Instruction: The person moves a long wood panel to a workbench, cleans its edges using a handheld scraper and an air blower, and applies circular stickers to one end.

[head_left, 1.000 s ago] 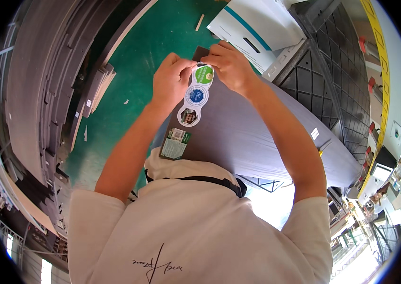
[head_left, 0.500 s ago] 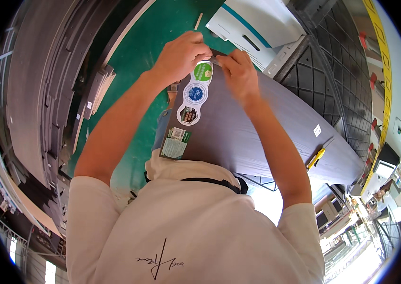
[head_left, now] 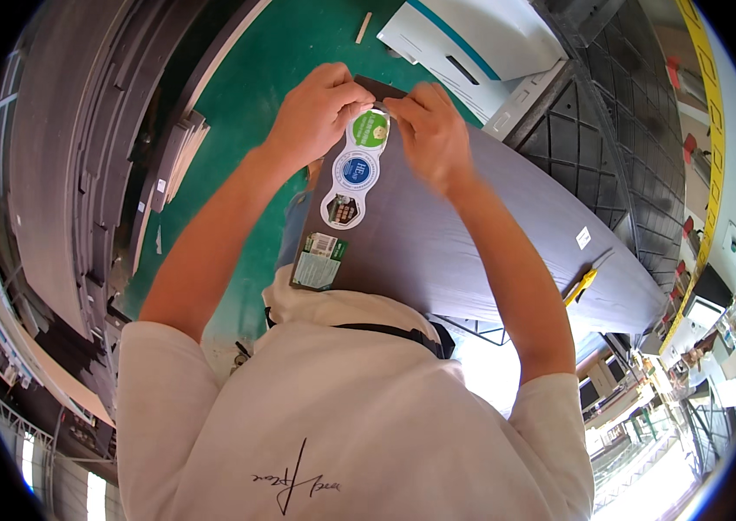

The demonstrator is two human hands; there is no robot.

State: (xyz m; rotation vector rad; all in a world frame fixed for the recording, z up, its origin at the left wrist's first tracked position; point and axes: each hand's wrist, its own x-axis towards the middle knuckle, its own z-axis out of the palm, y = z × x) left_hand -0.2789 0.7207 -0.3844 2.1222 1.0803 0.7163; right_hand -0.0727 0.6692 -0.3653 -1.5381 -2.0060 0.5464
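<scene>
A dark grey wood-grain board (head_left: 437, 234) lies in front of my body. Along its left end runs a label strip (head_left: 356, 171) of three joined shapes: a green circle, a blue circle and a dark hexagon. My left hand (head_left: 320, 113) pinches at the strip's upper end, fingers closed. From the other side my right hand (head_left: 431, 135) meets it there, thumb and fingers pressed together, slightly blurred. A thin grey edge shows between the fingertips; the fingers hide most of it. Below the strip, a green and white rectangular label (head_left: 319, 260) sits near the board's corner.
A yellow-handled tool (head_left: 582, 285) lies on the board toward the right. Beyond the board stand a white panel with a teal stripe (head_left: 463, 52) and a black gridded plastic structure (head_left: 576, 148). Stacked dark boards (head_left: 82, 156) line the left, beside the green floor (head_left: 251, 87).
Both hands have shifted slightly left and come closer together at the strip's upper end. The board's far corner now shows beyond the fingers. The view has moved a little.
</scene>
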